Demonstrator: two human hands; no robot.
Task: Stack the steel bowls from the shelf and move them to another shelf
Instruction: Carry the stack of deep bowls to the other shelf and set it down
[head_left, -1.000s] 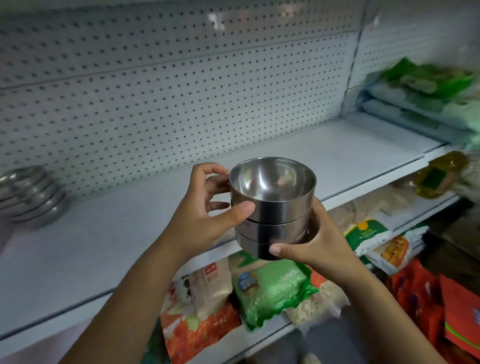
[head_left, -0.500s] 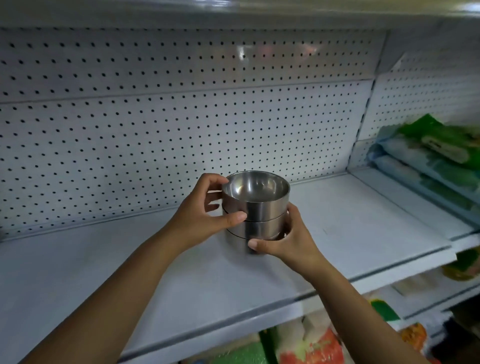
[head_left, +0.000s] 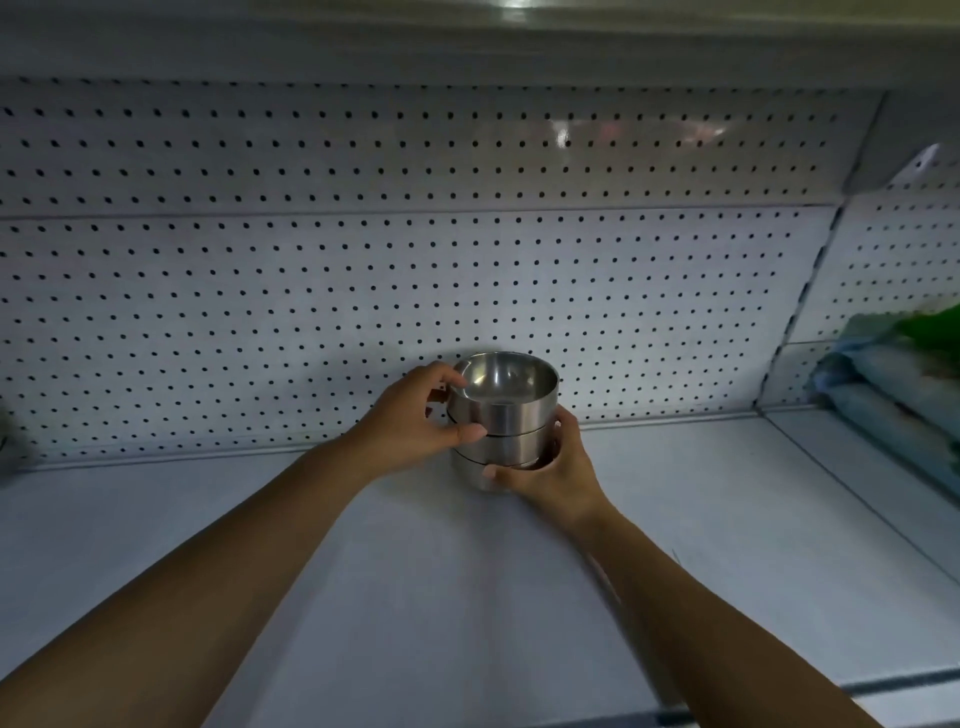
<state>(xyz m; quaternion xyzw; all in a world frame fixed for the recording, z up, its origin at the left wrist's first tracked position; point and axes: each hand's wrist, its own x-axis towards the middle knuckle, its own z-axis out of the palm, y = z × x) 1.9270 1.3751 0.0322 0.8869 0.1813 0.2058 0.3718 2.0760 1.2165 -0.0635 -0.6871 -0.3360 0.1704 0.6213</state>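
a stack of three steel bowls (head_left: 501, 415) is being held upright low over the back of a white shelf (head_left: 363, 571), near the perforated back panel (head_left: 311, 312); contact with the shelf is unclear. the left hand (head_left: 410, 421) is clamping the top bowl, thumb on its front wall, fingers curling at the rim. the right hand (head_left: 550, 467) is cupping the lowest bowl. print on the green and blue packets (head_left: 893, 374) is blurring beyond reading.

The bowls (head_left: 506, 415) are three shiny, straight-sided steel ones, nested upright in one short stack with the top bowl's empty inside facing up. The stack is just right of the frame's centre, low over the back part of the white shelf (head_left: 467, 597). The left hand (head_left: 410, 421) grips the top bowl and the right hand (head_left: 550, 467) the lower ones; whether the base touches the shelf cannot be told.
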